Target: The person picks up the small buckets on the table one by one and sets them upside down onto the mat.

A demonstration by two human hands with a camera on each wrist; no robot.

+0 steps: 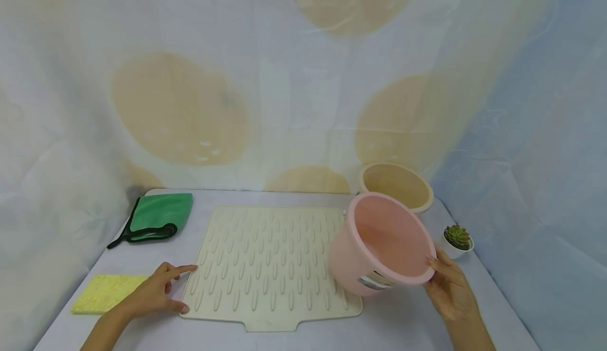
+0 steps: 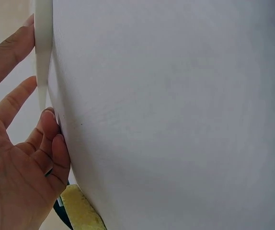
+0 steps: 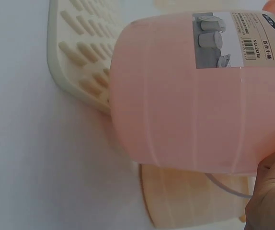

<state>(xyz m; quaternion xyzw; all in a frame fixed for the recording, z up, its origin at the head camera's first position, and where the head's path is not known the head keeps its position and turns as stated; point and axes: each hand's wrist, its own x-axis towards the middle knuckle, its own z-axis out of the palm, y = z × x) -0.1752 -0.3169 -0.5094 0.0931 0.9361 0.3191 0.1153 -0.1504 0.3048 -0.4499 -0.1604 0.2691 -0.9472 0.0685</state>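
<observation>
In the head view a pink bucket point(image 1: 341, 256) is tilted over the right part of a cream ridged drying mat point(image 1: 272, 317). My right hand point(image 1: 450, 288) grips the bucket's rim on its right side. A paper label point(image 3: 243, 40) shows on the bucket wall in the right wrist view. My left hand point(image 1: 154, 290) is at the mat's left edge, with the extended index finger and the thumb touching it. In the left wrist view the other fingers of the left hand point(image 2: 17, 167) are bent beside the table surface.
A yellow sponge cloth point(image 1: 109, 293) lies left of the left hand. Behind it is a green cloth point(image 1: 163, 211) with a black-handled tool point(image 1: 147, 234). At the back right stands a beige bucket point(image 1: 395, 182), and a small potted succulent point(image 1: 457, 240) sits near the table's right edge.
</observation>
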